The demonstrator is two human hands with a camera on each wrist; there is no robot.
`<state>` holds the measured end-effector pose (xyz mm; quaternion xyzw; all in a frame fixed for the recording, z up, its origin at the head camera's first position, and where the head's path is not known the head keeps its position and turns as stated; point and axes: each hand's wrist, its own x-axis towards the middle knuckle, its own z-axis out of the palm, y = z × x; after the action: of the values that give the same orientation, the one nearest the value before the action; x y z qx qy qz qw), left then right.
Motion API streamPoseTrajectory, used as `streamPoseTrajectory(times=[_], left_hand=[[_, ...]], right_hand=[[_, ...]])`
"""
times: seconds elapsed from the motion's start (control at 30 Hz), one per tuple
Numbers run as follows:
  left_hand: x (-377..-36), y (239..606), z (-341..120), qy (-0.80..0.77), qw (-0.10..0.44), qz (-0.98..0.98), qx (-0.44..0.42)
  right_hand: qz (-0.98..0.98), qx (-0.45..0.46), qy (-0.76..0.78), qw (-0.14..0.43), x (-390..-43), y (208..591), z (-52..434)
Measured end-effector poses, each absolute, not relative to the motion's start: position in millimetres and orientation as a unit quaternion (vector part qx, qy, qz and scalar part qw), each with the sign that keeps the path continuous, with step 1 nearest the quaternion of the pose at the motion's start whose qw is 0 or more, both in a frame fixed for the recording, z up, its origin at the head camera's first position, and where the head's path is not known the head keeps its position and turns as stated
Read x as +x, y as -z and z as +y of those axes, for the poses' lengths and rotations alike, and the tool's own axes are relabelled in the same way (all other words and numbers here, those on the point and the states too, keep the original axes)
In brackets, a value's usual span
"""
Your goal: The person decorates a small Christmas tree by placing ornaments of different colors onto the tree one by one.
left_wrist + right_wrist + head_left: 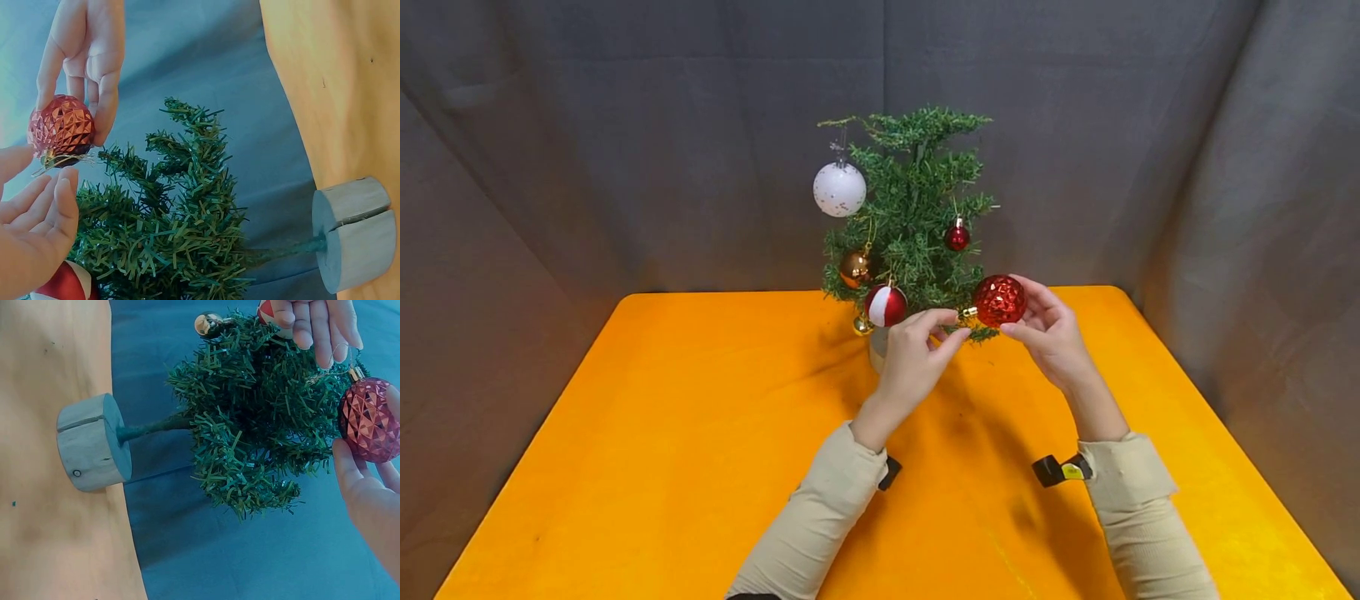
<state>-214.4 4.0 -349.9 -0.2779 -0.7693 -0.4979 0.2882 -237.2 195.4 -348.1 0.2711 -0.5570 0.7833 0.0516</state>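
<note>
— Desk: Progress?
— Operator: I count four baubles hung on the tabletop tree (910,208). My right hand (1051,333) cradles the red faceted bauble (1000,300) beside its lower right branch; my left hand (917,354) pinches its loop, unhung.

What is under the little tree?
A round wooden base holds the tree on its thin stem, standing on the orange table. In the head view the left hand covers most of the base.

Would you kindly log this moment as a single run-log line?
right hand: holds red faceted bauble | left hand: pinches its gold cap loop | small tree: upright on orange table, four baubles hung
</note>
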Motion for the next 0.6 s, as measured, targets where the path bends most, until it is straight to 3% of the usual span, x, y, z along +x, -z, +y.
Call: streamPoseTrajectory(times=[0.6], left_hand=[[-214.2, 345.9, 3.3, 0.481, 0.286, -0.781, -0.278]], right_hand=[[-0.533, 0.275, -0.799, 0.033, -235.7, 353.2, 196.0]])
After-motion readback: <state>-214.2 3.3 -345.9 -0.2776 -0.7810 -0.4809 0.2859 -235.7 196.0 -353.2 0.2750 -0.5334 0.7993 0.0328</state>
